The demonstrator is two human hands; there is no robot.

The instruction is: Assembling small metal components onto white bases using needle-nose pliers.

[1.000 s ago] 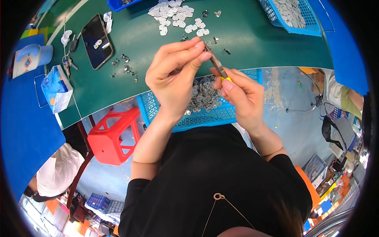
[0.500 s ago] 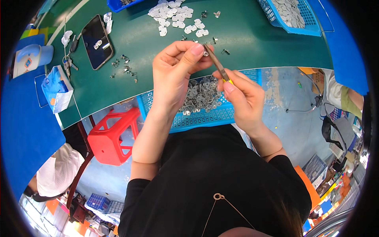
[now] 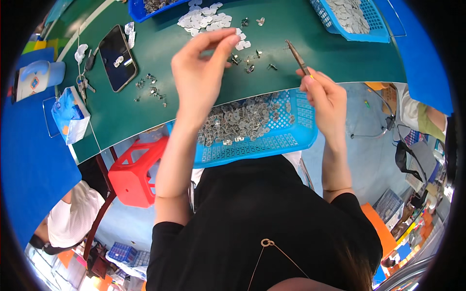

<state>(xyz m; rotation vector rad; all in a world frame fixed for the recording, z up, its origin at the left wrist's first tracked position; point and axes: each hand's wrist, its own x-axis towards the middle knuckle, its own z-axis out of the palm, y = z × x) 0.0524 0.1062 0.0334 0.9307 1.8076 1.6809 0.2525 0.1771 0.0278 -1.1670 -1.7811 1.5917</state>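
My left hand (image 3: 204, 63) is over the green table, its thumb and index fingertips pinched together at the edge of a white flat piece (image 3: 241, 35). Whatever lies between the fingertips is too small to make out. My right hand (image 3: 324, 99) grips long-nosed pliers (image 3: 298, 58), metal with a bit of yellow showing; their tips point up and left above the table. Between the hands lie several small metal clips (image 3: 249, 68). Beyond my left hand is a pile of white flat pieces (image 3: 206, 19).
A blue basket of small metal parts (image 3: 252, 154) sits below the table edge. Another blue basket (image 3: 359, 37) holds pale pieces at far right. A phone (image 3: 116, 58), keys (image 3: 85, 83), loose metal clips (image 3: 154, 91) and a tissue pack (image 3: 71, 116) lie left. A red stool (image 3: 130, 186) stands below.
My hands have moved apart: the left up and leftward to the white pieces, the right to the right with the pliers. The small metal part between them is no longer visible there.
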